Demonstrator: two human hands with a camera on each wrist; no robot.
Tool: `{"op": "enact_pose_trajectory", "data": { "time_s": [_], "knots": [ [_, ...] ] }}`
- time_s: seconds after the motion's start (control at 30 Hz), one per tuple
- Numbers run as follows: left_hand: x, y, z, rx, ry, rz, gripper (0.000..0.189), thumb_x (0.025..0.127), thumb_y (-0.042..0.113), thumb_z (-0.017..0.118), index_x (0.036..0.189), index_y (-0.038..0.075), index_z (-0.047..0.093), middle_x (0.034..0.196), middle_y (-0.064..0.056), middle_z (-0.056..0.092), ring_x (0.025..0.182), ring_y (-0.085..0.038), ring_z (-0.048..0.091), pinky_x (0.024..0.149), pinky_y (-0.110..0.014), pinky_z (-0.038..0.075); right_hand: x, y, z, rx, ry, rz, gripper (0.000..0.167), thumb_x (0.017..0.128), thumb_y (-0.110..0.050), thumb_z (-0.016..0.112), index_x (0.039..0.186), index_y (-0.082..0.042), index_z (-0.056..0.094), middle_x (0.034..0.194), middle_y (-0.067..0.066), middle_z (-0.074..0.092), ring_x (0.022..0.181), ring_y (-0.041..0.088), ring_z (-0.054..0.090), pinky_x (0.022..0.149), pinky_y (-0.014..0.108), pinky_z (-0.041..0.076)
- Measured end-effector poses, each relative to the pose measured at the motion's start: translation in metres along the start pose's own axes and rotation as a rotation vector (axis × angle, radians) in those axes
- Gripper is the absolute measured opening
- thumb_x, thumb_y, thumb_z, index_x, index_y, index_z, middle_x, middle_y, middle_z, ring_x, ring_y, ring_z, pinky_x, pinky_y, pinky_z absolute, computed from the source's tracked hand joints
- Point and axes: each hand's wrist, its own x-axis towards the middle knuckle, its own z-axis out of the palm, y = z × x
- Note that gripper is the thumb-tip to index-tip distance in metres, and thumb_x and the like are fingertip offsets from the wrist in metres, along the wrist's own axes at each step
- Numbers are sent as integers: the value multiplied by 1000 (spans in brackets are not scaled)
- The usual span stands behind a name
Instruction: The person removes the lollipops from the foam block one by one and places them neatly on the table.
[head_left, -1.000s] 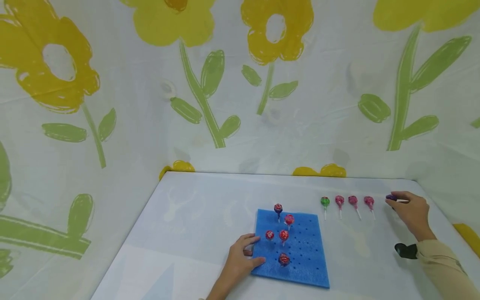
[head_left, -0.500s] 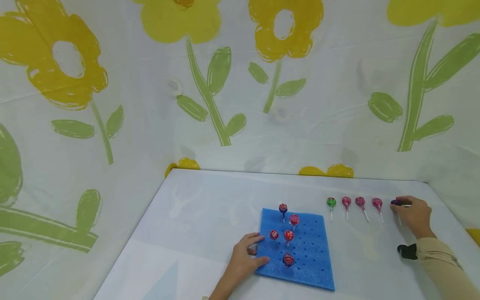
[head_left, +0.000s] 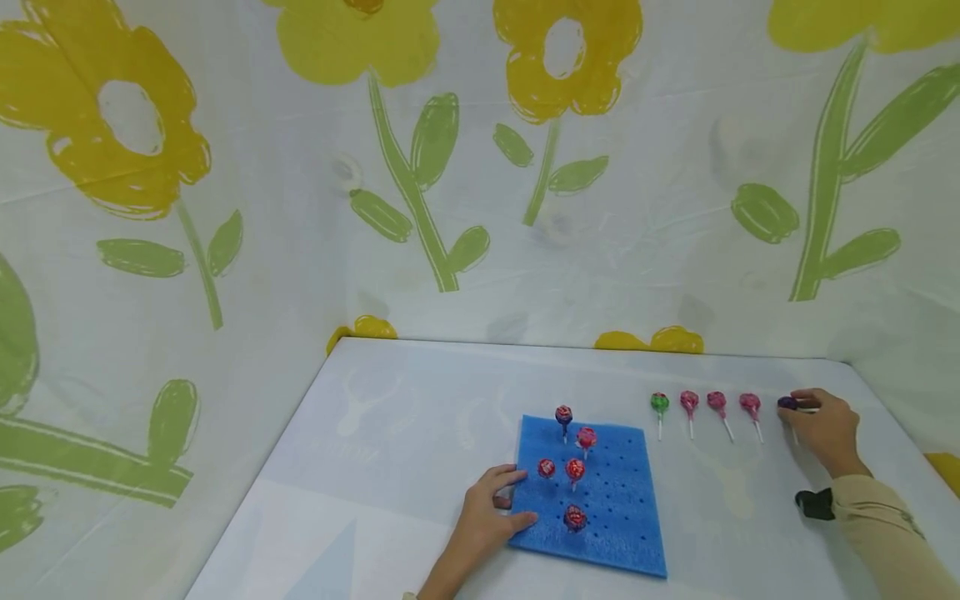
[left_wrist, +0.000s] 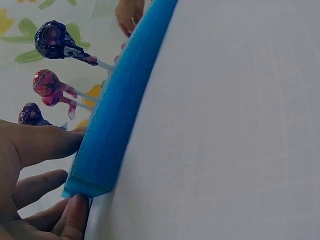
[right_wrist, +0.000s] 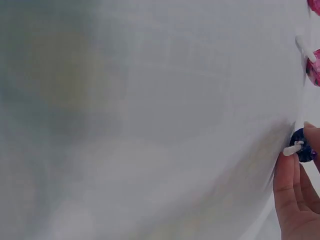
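Visibly, the left hand (head_left: 483, 517) grips the edge of a flat, perforated blue foam board (head_left: 615, 546) holding five round-headed lollipops (head_left: 575, 470). Toward the worktop's (head_left: 405, 450) right end, beside four crinkly-wrapped lollipops (head_left: 750, 403), the right hand (head_left: 831, 429) pinches a dark-wrapped lollipop (head_left: 787, 402).

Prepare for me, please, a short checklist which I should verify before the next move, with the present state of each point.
1. Left grip touches the left edge of the blue board: ok.
2. Right grip pinches the purple lollipop: ok.
3. Purple lollipop lifted clear of the white table: cannot tell.
4. Five lollipops stand in the board: ok.
5. Free holes on the board's right part: ok.
6. Low, straight way from right grip to board: not ok, loose green lollipop and three pink lollipops lie between.
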Motion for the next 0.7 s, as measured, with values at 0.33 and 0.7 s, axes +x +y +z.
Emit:
{"op": "enact_pose_trajectory", "data": {
  "time_s": [0.33, 0.7],
  "knots": [
    [0, 3, 1, 5, 6, -2, 51, 73, 16, 82, 121, 11, 64, 132, -11, 52, 92, -21, 58, 77, -34, 54, -1, -2, -6, -27, -21, 2, 44, 86, -10, 62, 118, 16, 48, 113, 41, 49, 101, 52, 48, 63, 43, 44],
    [1, -3, 1, 16, 6, 13, 51, 75, 20, 81, 121, 11, 64, 132, -11, 52, 90, -16, 57, 75, -28, 53, -11, -20, -19, -41, 1, -152, 36, 85, -9, 64, 110, 15, 52, 105, 38, 53, 91, 48, 52, 62, 47, 47]
  ]
}}
